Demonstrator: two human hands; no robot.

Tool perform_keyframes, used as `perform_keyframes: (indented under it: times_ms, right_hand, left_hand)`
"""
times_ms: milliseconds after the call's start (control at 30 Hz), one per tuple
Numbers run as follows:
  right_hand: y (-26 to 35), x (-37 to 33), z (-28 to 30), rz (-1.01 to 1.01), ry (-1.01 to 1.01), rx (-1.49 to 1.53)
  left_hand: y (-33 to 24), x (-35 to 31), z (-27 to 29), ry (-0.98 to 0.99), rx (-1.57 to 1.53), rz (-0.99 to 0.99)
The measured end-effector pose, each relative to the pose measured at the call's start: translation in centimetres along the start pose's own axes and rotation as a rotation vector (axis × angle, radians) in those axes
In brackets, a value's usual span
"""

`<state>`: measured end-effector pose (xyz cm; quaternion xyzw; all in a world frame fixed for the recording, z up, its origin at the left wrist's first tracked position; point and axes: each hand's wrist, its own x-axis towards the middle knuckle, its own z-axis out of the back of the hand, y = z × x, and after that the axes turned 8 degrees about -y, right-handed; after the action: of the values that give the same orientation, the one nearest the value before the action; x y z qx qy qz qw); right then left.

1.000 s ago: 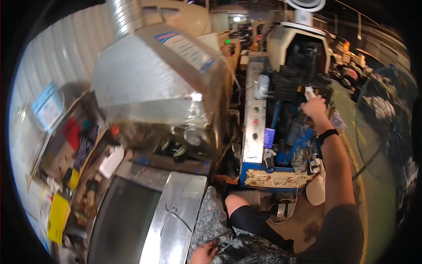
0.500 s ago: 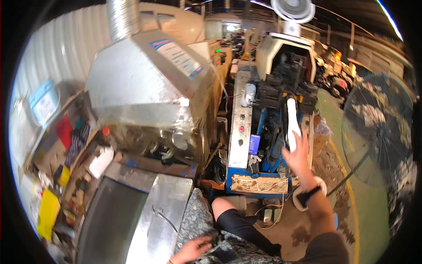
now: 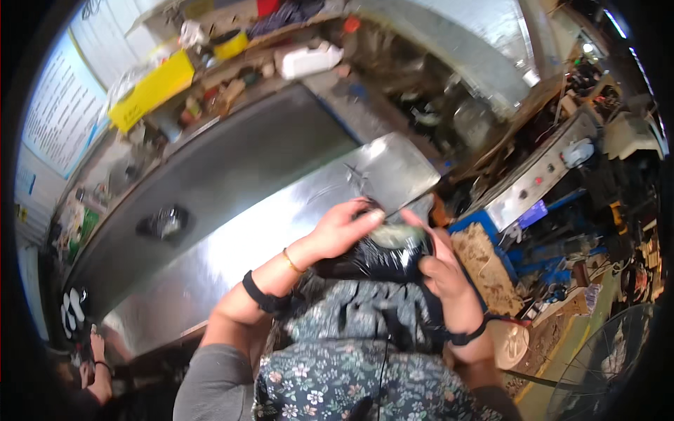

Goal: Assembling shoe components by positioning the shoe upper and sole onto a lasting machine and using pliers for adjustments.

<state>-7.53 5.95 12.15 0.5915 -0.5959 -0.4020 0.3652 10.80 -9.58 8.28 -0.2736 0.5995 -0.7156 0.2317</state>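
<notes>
A glossy black piece (image 3: pixel 382 261) that looks like a shoe upper, with a pale greenish part in its opening, is held in front of my lap. My left hand (image 3: pixel 344 228) grips its left side near the top, fingers mostly hidden. On the right side, my right hand (image 3: pixel 444 263) has its thumb and fingers around it. Motion blurs its details. Beneath and beyond my left hand runs a bare metal ledge (image 3: pixel 281 217). Another shiny black piece (image 3: pixel 165 222) lies on the dark conveyor belt (image 3: pixel 232 147).
Another person's hand (image 3: pixel 98 347) is at the belt's far left end, near white-soled shoes (image 3: pixel 70 309). A cluttered shelf with a yellow box (image 3: pixel 151 91) lines the back. At right stands the blue-framed machine (image 3: pixel 484 224), with a fan (image 3: pixel 604 365) beyond.
My view has swung left from the machine to the belt. My right hand has left the white-soled piece in the machine. Both hands now hold a black piece before my lap.
</notes>
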Motion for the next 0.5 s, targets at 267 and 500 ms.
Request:
perform_keyframes:
  times_ms: [267, 500]
  right_hand:
    - [-11.4, -5.4, 0.2, -0.131, -0.025, -0.412]
    - [-9.8, -4.6, -1.2, 0.120, -0.047, -0.528]
  left_hand:
    - [5.1, -12.0, 3.1, -0.843, -0.536, 0.337]
    - [5.4, -10.7, 2.2, -0.530, -1.163, 0.539]
